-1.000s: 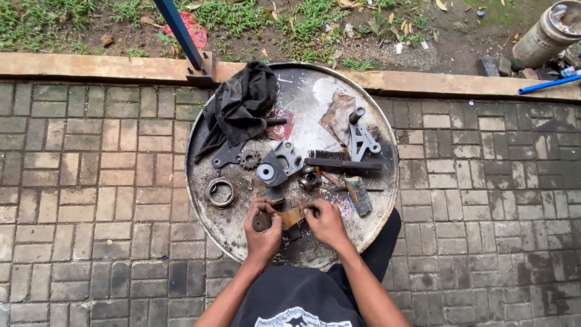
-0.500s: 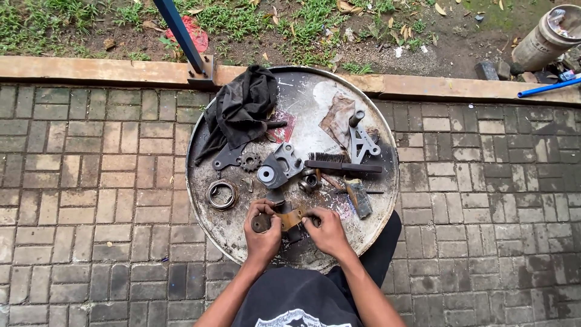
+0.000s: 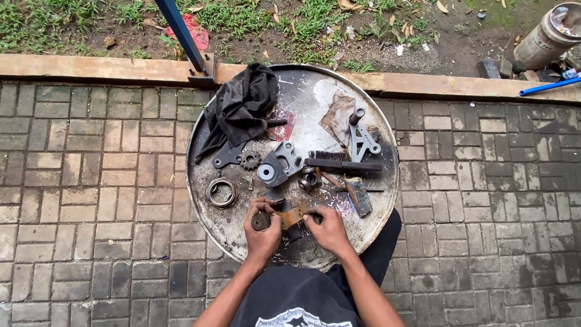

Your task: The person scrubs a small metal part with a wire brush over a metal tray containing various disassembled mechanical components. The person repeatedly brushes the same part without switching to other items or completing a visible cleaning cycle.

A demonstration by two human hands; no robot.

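Down at the near edge of the round metal drum top (image 3: 212, 151), a small dark cylindrical part (image 3: 261, 221) sits with a tan strip of abrasive paper (image 3: 292, 216) running from it toward the right. Both hands are close together and closed on these: the left hand (image 3: 261, 233) grips the cylindrical part, the right hand (image 3: 330, 229) pinches the other end of the strip between thumb and fingers. Just beyond the hands lie a grey cast bracket (image 3: 278, 165) with a round bore and a small bearing-like piece (image 3: 310, 178). To the left rest a rusty ring (image 3: 222, 192), a small sprocket (image 3: 249, 160) and a flat dark plate (image 3: 227, 155). A black brush (image 3: 342, 162) lies across the middle right, with a forked grey bracket (image 3: 361, 138) beyond it and a worn paintbrush-like tool (image 3: 358, 195) nearer. A crumpled black cloth (image 3: 245, 106) covers the far left of the drum top. Grey paving bricks (image 3: 91, 181) surround the drum, a wooden curb (image 3: 91, 68) runs behind, and a blue post (image 3: 180, 30) rises from it.
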